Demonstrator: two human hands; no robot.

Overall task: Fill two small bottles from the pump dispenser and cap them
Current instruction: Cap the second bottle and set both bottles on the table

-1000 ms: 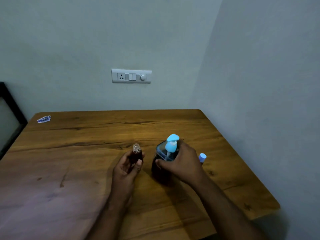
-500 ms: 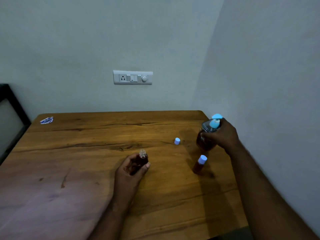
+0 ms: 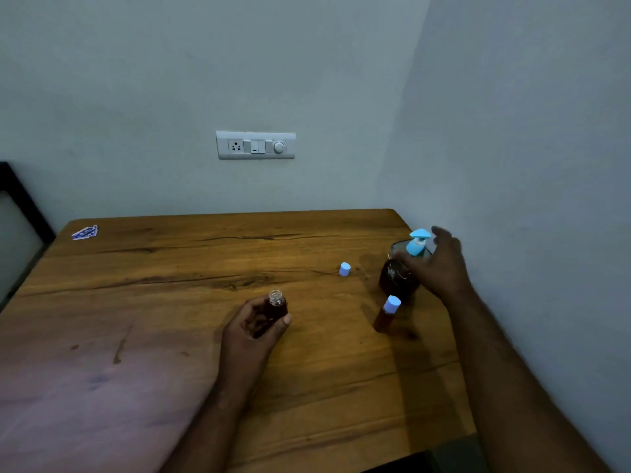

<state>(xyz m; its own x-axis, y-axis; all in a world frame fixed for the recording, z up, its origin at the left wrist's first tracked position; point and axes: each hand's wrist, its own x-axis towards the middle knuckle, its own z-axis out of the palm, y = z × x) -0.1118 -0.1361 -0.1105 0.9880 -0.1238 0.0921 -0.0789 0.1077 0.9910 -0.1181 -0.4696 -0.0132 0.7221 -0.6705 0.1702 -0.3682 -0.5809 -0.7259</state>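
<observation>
Two bottles: both show dark liquid inside; one is capped, one is open.
Sticker [image 3: 84, 232]: far left corner of the surface [image 3: 170, 336], well apart from everything else.
Left hand [image 3: 254, 331]: its grip is closed around the open bottle [image 3: 276, 303], fingers and thumb curled round the body — neck clear above them, no cap on.
Loose cap [image 3: 345, 269]: pale blue, lying on the wood between the open bottle and the dispenser, touching neither.
Capped bottle [image 3: 387, 314]: stands just in front of the dispenser, blue cap on, nobody holding it.
Pump dispenser [image 3: 401, 271]: dark body, blue pump head, near the right edge by the wall.
Right hand [image 3: 438, 264]: spread at the dispenser's shoulder with fingers mostly straight — the grip looks open; whether it presses on the dispenser I cannot tell, as the hand is blurred.
Done, by my reading: both bottles filled, first one capped.
Left: pick up the loose cap and close the open bottle.
</observation>
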